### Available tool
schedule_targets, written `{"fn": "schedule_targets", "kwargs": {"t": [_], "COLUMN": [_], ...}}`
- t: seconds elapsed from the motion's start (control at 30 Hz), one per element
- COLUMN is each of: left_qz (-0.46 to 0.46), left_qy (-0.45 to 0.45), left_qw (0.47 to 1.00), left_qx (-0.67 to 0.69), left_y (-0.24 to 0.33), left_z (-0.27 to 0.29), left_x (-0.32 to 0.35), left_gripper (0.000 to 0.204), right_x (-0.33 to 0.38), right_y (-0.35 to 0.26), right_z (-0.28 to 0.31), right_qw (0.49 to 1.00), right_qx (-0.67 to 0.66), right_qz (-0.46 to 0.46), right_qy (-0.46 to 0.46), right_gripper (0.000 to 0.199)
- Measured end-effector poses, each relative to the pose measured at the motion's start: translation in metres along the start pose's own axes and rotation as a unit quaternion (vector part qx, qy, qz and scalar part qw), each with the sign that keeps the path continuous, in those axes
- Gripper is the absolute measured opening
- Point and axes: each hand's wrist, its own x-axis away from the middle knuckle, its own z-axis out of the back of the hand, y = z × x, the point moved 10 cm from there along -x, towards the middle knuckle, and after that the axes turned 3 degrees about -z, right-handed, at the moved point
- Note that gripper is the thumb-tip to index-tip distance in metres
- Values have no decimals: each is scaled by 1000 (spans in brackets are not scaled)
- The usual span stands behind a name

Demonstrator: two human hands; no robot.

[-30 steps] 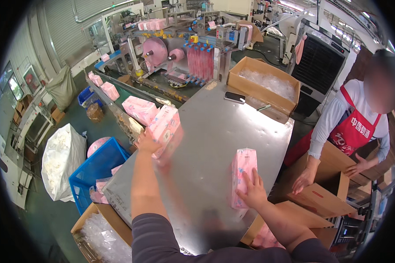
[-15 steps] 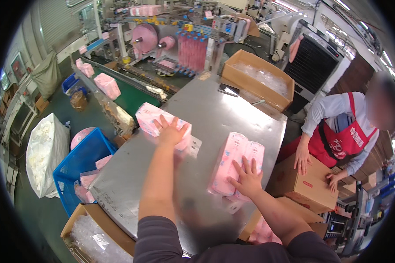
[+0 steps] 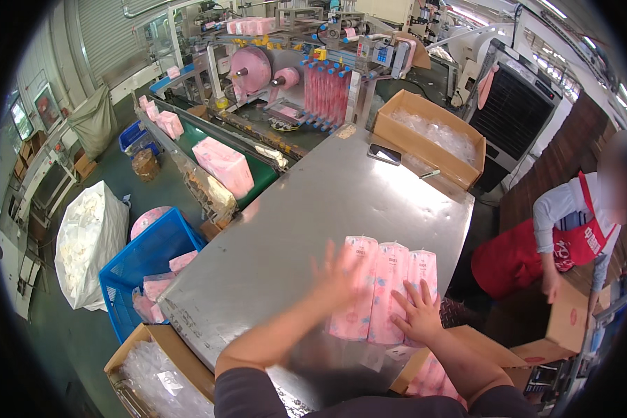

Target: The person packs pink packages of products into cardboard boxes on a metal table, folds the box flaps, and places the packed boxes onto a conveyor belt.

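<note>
Left hand (image 3: 338,275) moved across steel table (image 3: 313,209) to pink packs (image 3: 383,289), blurred, fingers spread, holding nothing. Right hand (image 3: 416,311) flat on packs, open. Third pack now joined row.

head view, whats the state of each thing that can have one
pink packs: three lying flat side by side on the steel table
left hand: blurred, fingers spread, at the packs
right hand: open, flat on the packs
cardboard box: open, plastic-lined
blue crate: holds pink packs

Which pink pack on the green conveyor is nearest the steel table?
The big pink pack at the belt's near end beside the steel table; the other packs sit farther up.
</note>
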Motion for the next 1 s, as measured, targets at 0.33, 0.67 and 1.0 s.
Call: {"fn": "schedule_targets", "kwargs": {"t": [0.33, 0.67, 1.0], "left_qz": [285, -83, 7], "left_qy": [148, -45, -25], "left_qw": [945, 993, 999], "left_qx": [-60, 64, -27], "left_y": [-198, 21, 77], "left_z": [97, -11, -19], "left_x": [-80, 94, 179], "left_gripper": [67, 39, 59], "right_x": [-7, 0, 79], "right_y": [3, 19, 14], "right_z": [3, 0, -15], "right_qw": [999, 999, 996], "right_qx": [-27, -14, -12], "right_qz": [-10, 31, 84], "right_qy": [-14, -1, -40], "right_gripper": [63, 62, 65]}}
